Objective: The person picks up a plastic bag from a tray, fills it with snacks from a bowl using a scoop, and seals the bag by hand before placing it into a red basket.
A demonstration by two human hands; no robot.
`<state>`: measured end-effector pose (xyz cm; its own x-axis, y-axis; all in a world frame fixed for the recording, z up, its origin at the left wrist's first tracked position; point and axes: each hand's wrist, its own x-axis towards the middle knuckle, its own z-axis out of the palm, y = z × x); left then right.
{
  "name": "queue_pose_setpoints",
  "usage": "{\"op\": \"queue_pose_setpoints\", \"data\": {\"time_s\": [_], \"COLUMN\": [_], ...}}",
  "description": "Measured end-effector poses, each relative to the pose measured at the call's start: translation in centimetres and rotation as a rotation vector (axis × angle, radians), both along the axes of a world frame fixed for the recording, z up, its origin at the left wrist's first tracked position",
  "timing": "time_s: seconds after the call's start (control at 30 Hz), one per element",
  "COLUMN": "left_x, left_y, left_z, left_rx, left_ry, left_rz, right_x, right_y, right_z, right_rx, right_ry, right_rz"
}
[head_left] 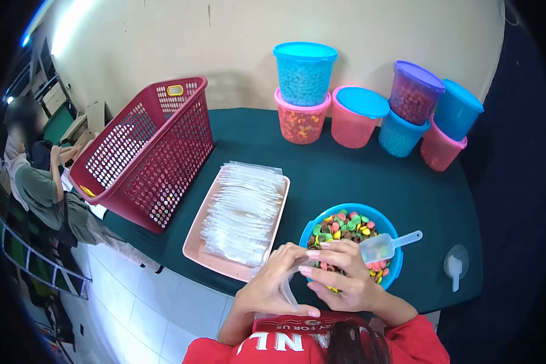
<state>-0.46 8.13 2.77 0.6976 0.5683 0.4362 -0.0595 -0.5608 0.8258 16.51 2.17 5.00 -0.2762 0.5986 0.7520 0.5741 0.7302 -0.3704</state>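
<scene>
My left hand [273, 280] is closed round a clear plastic bag [290, 290], its thumb along the near side. Curled fingers of my right hand [347, 278] meet the bag's upper edge, close to the left fingertips. Both hands are over the near left rim of a blue tub [395, 230] full of round sweets [352, 222] in green, pink, yellow and brown. A clear scoop [382, 247] lies on the sweets, handle to the right. Left of my hands, a pink tray [194, 239] holds a thick stack of flat clear bags [244, 206].
A maroon perforated basket [164, 158] stands at the table's left. Several lidded tubs [358, 121] are stacked along the wall. A small clear dish [455, 261] with a white scoop [455, 276] sits at the right edge. Another person [39, 188] is at far left.
</scene>
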Motion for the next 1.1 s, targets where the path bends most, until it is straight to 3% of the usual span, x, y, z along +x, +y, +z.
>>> {"op": "queue_pose_setpoints", "data": {"time_s": [0.07,0.1,0.27,0.33,0.47,0.73,0.83,0.93,1.07,1.1], "left_x": [0.8,1.5,1.7,1.9,2.3,2.7,2.4,2.7,2.6,2.4], "left_y": [0.1,-0.2,-0.4,-1.4,-2.4,-3.2,-3.5,-3.5,-3.3,-2.6], "left_z": [-0.1,-0.8,-1.2,-1.4,-2.0,-2.9,-2.1,-2.2,-1.5,-1.1], "left_rx": [-0.006,-0.08,-0.045,-0.492,-0.632,-0.853,-0.943,-0.95,-0.965,-0.698], "left_ry": [-0.006,-0.103,-0.068,-0.207,-0.284,-0.438,-0.33,-0.448,-0.408,-0.21], "left_rz": [-0.097,-0.099,-0.104,-0.11,-0.087,-0.247,-0.185,-0.268,-0.239,-0.217], "right_x": [-0.5,-0.8,-1.3,-1.5,-1.4,-1.0,-0.9,-0.9,-0.6,-0.4], "right_y": [0.1,0.0,-0.2,-0.3,-0.1,0.0,-0.1,-0.1,-0.7,-0.9], "right_z": [-0.1,-0.4,-2.3,-2.8,-3.1,-3.4,-3.0,-3.2,-2.3,-2.0], "right_rx": [0.017,0.012,0.117,0.177,0.216,0.23,0.241,0.314,0.301,0.252], "right_ry": [-0.015,0.001,0.046,0.047,0.034,0.066,0.074,0.062,0.042,-0.018], "right_rz": [-0.043,-0.059,-0.195,-0.279,-0.293,-0.307,-0.33,-0.329,-0.331,-0.324]}}
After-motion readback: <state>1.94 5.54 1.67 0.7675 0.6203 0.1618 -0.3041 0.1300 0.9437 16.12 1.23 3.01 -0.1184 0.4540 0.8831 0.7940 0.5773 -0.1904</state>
